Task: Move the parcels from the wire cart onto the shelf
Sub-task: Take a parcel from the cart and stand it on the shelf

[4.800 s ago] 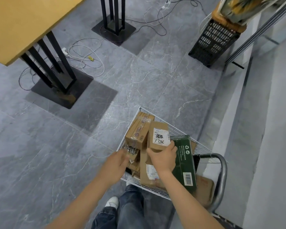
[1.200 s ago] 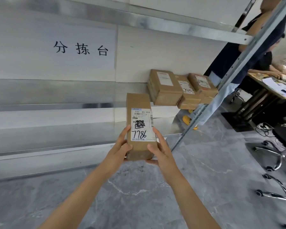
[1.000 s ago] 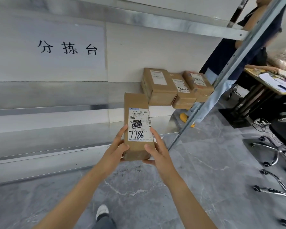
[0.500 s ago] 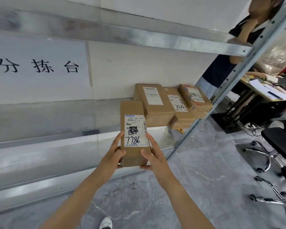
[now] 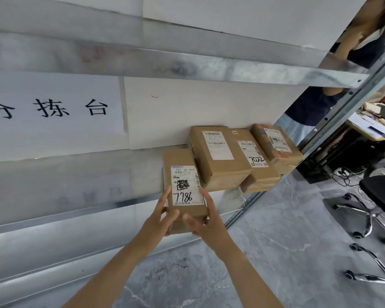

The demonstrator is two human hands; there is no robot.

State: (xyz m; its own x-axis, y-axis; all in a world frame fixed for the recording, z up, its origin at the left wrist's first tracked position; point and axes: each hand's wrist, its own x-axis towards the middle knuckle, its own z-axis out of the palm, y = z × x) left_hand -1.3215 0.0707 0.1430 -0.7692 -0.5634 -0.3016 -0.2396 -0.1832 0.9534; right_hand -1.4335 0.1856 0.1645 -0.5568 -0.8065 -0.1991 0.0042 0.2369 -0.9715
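Since half a second ago, the parcel [image 5: 185, 190] has come further in over the shelf [image 5: 76, 230], and the row of boxes looms larger in my view. Both hands hold it by its near end: my left hand [image 5: 158, 218] cups the left side with its fingers [image 5: 162, 201] curled up the edge, and my right hand [image 5: 207, 223] does the same on the right, its fingers [image 5: 206, 196] along the side and the thumb across the front face. The label with 7786 written by hand faces up. I cannot tell whether the underside touches the shelf.

Just to its right, three more boxes sit side by side against the back wall: a large box [image 5: 218, 156] nearly touching the held parcel, a middle box [image 5: 253, 161] marked 7022, and a far box [image 5: 276, 143] at the end by the slanted steel post [image 5: 320, 130]. The large box crowds the right side of the held parcel.

A white paper sign [image 5: 53, 112] with black characters hangs on the wall to the left, and an upper shelf [image 5: 187, 63] of the same grey metal runs overhead. Beyond the post stands another person [image 5: 316, 103] in dark clothing, beside a table [image 5: 371, 130] strewn with papers. An office chair [image 5: 380, 196] with chrome legs stands on the grey marbled floor [image 5: 276, 241], with cables [image 5: 342, 174] near it.
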